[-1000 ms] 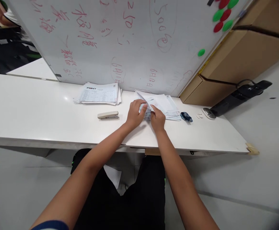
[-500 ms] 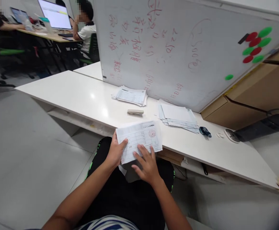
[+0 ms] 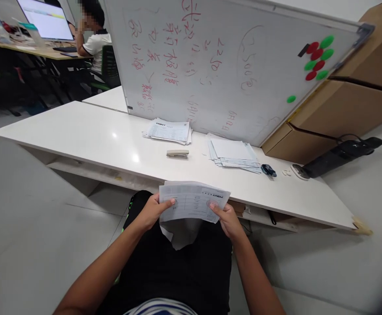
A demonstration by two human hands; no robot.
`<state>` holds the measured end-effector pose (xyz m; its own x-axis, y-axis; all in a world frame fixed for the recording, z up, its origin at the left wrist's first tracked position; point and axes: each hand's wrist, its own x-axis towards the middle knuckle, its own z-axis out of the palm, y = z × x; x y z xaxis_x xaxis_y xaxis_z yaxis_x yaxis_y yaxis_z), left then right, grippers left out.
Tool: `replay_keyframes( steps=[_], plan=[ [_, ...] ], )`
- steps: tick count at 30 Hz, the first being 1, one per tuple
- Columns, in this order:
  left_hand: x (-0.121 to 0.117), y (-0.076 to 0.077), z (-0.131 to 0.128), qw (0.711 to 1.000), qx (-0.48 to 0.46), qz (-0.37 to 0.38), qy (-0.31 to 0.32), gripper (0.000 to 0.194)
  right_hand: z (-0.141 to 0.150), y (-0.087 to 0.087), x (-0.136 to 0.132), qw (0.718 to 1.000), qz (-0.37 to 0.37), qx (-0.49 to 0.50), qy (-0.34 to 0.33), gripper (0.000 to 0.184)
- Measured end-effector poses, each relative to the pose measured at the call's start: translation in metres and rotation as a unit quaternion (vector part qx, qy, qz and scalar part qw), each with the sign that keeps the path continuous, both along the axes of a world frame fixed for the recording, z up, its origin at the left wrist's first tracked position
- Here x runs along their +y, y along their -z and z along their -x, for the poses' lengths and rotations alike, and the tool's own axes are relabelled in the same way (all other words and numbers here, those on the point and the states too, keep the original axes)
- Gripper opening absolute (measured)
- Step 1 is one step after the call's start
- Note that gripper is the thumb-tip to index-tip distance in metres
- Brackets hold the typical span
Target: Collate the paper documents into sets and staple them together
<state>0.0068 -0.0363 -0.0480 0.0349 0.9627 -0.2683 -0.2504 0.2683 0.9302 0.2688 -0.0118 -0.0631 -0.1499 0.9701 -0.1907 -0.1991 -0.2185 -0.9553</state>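
Observation:
Printed paper sheets [image 3: 191, 203] with a red round stamp are held above my lap, just in front of the desk edge. My left hand [image 3: 153, 211] grips their left edge, thumb on top. At the right edge my right hand [image 3: 228, 218] pinches them, its thumb over the stamp. The sheets bow slightly between both hands. Beyond them on the desk lie a beige stapler [image 3: 177, 154], a stack of printed forms [image 3: 168, 131] and a second, fanned stack of papers [image 3: 233, 153].
Upright behind the white desk [image 3: 89, 131] stands a whiteboard [image 3: 191, 65] with red writing and magnets. Cardboard boxes [image 3: 345, 105], a black bottle [image 3: 338, 157] and a small dark object [image 3: 268, 170] are at the right. A person [image 3: 94, 48] sits at another desk.
My right hand has gone from spread fingers over the sheets to gripping their right edge. The sheets are now lower and more level. The camera view has shifted to the right.

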Motion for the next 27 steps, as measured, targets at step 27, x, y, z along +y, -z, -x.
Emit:
replay_keyframes(
  steps=[27],
  plan=[
    [0.105, -0.052, -0.010, 0.977, 0.110, -0.176, 0.045, 0.040, 0.008, -0.039, 0.084, 0.933, -0.173, -0.246, 0.198, 0.052]
  ],
)
